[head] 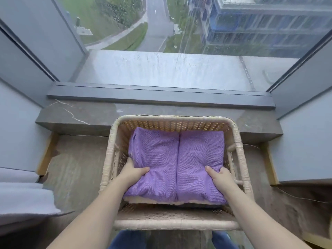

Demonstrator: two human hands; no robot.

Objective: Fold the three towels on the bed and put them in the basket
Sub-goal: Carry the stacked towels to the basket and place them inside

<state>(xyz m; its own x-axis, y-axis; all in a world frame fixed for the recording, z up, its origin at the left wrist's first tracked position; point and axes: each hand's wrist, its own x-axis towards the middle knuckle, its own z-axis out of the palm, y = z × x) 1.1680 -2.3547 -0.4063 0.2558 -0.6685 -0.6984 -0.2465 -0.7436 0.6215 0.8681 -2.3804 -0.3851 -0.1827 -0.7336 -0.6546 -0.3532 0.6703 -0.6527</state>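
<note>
My knees in blue trousers [129, 239] are showing at the bottom edge. I am gripping the folded purple towel [177, 166] by its near corners, my left hand [133, 174] pinching the left one and my right hand [221, 177] the right, thumbs on top. The towel is lying inside the wicker basket [240, 150], over a paler layer. The basket is standing on the floor against a stone sill [75, 112]; beyond it a rain-spotted window [161, 33] is looking over a road.

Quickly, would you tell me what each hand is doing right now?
Left hand: closed on the purple towel, at its left edge.
Right hand: closed on the same towel, at its right edge.
</note>
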